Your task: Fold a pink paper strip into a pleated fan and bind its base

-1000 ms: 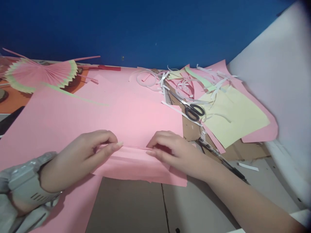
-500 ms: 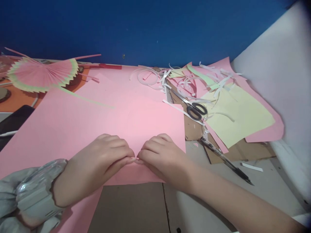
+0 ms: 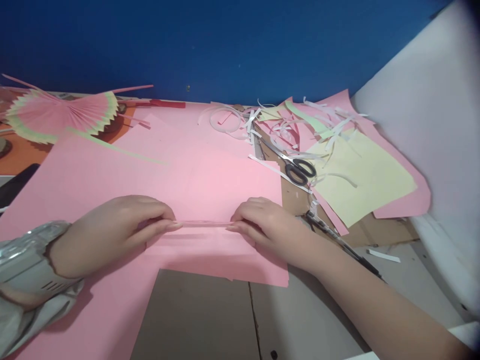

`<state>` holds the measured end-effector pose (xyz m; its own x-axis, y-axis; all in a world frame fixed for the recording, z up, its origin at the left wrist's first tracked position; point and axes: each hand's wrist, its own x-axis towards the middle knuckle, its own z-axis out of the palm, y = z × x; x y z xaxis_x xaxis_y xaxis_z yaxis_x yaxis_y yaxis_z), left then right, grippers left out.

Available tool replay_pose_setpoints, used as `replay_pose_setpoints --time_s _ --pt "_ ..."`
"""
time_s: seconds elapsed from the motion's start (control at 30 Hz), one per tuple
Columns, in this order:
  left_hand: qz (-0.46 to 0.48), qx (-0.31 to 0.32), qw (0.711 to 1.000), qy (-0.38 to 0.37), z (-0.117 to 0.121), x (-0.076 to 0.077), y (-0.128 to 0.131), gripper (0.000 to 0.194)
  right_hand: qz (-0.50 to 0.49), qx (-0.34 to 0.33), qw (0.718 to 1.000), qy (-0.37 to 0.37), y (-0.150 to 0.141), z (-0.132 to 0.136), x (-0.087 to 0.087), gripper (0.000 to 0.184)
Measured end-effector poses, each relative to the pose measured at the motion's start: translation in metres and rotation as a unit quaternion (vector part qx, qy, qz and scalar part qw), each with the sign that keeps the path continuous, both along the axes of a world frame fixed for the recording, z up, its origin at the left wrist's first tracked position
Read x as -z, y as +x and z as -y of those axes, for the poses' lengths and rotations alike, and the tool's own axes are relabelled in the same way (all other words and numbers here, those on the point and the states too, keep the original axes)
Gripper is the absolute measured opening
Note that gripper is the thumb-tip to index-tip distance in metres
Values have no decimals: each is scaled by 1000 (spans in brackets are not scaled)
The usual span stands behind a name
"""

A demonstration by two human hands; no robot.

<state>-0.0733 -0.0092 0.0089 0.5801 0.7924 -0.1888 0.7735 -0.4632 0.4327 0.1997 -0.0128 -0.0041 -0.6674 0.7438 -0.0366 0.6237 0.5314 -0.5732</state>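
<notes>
Between my hands lies a pink paper (image 3: 204,234) with narrow folds along its far edge and creases across it. My left hand (image 3: 123,230) pinches the left end of the folded edge between thumb and fingers. At the right end, my right hand (image 3: 264,227) pinches the same edge. The stretch of fold between the two hands is in plain sight. Beneath it are larger pink sheets (image 3: 210,185) spread over the table.
Black-handled scissors (image 3: 300,169) and a pen (image 3: 341,242) lie right of the sheets. Cardboard (image 3: 393,232), pale yellow paper (image 3: 369,180) and white paper strips (image 3: 335,135) are piled there. A pleated pink-and-green paper fan (image 3: 62,115) sits far left. A blue wall (image 3: 240,50) stands behind.
My hands came together at the middle of the paper, nearer to me, then moved apart and away again to the ends of the fold. The view has shifted slightly.
</notes>
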Motion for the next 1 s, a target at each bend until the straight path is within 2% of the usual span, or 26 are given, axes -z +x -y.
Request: replay_pose_setpoints --time_s 0.17,0.3,0.43,0.7,0.83,1.0 --pt "17 60 998 30 -4 -4 -4 18 -29 17 999 -6 5 -2 -3 19" --pt "28 43 994 101 -3 1 -5 17 -31 12 999 5 8 -3 -4 18" --pt "13 44 995 83 -1 6 -8 17 -20 3 999 35 8 -3 -2 17" --pt "-1 38 997 60 -4 2 -14 17 10 1 995 97 10 -6 -1 19" --pt "-13 27 997 78 -5 4 -14 17 19 1 992 128 10 -7 2 19" --pt "-23 48 992 115 -6 4 -14 12 52 2 981 187 10 -7 5 18"
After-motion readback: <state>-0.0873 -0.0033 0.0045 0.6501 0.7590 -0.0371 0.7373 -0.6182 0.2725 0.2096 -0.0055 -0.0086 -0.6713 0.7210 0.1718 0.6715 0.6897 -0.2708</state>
